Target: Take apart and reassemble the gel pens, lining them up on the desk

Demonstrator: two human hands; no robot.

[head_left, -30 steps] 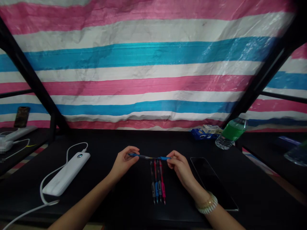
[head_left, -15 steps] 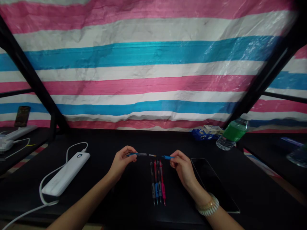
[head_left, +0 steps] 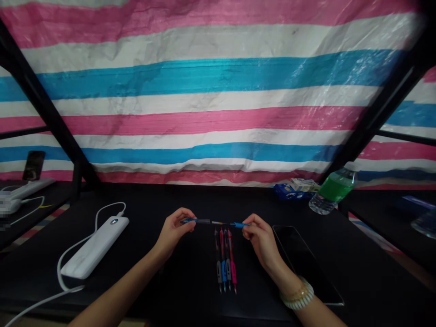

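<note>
The left hand's grip (head_left: 175, 229) is nearly closed, thumb and fingers pinching the blue end of a clear pen barrel (head_left: 203, 221) near the centre of the frame. The right hand's grip (head_left: 259, 234) is likewise pinched, holding a blue pen section (head_left: 240, 225) from which a thin refill (head_left: 220, 223) points left. The two parts lie almost in line, level, with a narrow gap between the barrel's mouth and the refill's tip.

Just below them in the frame, four pens (head_left: 224, 268) lie side by side on the black tabletop (head_left: 163, 290), tips toward the bottom edge: two grey, one blue, one pink. At lower right, the right forearm partly covers a dark tablet (head_left: 303, 254). A green-labelled bottle (head_left: 335, 187) leans at right, near a blue packet (head_left: 289, 192). A white power bank (head_left: 95, 247) with a cable (head_left: 73, 245) lies at lower left.
</note>
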